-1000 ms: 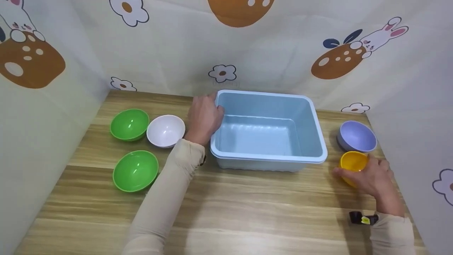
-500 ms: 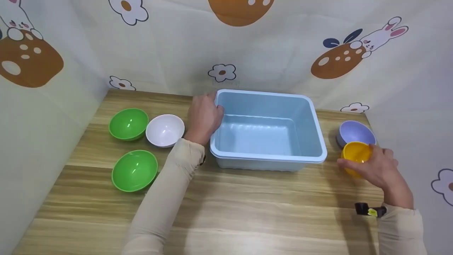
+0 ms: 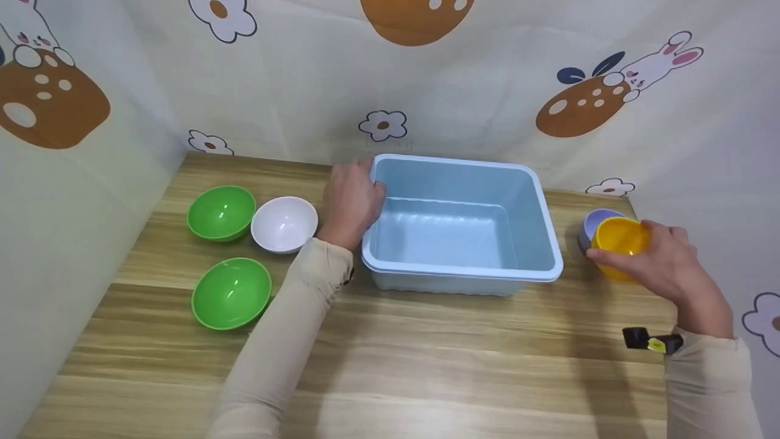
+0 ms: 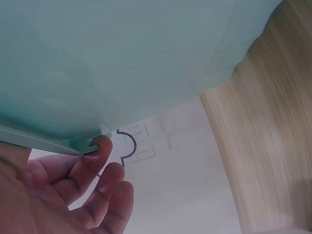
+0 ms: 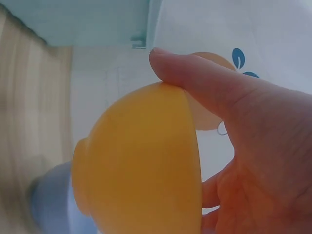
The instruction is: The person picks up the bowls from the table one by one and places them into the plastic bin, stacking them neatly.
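A yellow bowl [image 3: 623, 239] is held by my right hand [image 3: 661, 259], thumb on the near left side of its rim and fingers on the far side. It is raised off the table, overlapping a purple bowl [image 3: 596, 221] behind it in the head view. In the right wrist view the yellow bowl [image 5: 141, 156] shows its round side and foot, with the purple bowl [image 5: 51, 200] lower down beyond it. My left hand [image 3: 353, 201] grips the left rim of a light blue basin [image 3: 463, 271]; the left wrist view shows curled fingers [image 4: 100, 151] under that rim.
Left of the basin stand a white bowl [image 3: 284, 224] and two green bowls, one at the back [image 3: 221, 213] and one nearer [image 3: 232, 294]. The wooden table [image 3: 451, 360] meets patterned cloth [image 3: 304, 79] behind and at both sides.
The yellow bowl has risen off the table in my right hand and moved back and slightly right, now partly covering the purple bowl. My left hand and the basin stay where they were.
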Demonstrator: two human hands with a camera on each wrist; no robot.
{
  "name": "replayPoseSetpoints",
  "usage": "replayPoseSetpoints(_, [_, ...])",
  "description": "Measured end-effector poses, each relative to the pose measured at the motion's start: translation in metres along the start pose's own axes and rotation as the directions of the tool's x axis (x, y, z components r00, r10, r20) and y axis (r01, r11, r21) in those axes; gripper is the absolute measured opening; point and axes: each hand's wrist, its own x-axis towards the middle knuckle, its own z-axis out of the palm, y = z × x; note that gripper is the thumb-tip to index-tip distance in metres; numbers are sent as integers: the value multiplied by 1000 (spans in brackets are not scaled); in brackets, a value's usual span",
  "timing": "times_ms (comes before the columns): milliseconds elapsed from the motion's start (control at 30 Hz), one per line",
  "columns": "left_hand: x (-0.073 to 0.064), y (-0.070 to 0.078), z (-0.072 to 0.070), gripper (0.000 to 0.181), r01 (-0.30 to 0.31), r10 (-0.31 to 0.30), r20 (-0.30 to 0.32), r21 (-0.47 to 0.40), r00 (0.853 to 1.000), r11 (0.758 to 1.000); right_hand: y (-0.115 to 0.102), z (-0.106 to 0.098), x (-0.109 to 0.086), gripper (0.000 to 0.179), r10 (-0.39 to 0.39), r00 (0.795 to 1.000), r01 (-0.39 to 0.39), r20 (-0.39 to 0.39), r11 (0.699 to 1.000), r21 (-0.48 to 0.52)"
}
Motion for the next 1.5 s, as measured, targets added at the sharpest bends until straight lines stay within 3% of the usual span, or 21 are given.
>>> replayPoseSetpoints(233, [0,1,-1,53,15,-15,2,-9,1000,1000,-11,-15,5,120,-15,1000,15,-11,1000,-18])
replayPoseSetpoints(467, [1,-2,0,51,-22,22,-20,-34,1000,999,-26,-24,14,120,-71,997,69,-32,996,-59])
replayPoseSetpoints(867, [2,-5,0,51,23,-19,33,-112,999,993,-56,-42,28,123,-115,993,116,22,993,-17])
replayPoseSetpoints(1133, [2,-2,3,51,56,-45,67,-167,997,984,-74,-44,34,125,-152,988,153,24,988,-35])
replayPoseSetpoints(1500, [1,-3,3,47,31,-27,26,-176,999,984,-95,-44,41,122,-206,978,207,41,978,-28])
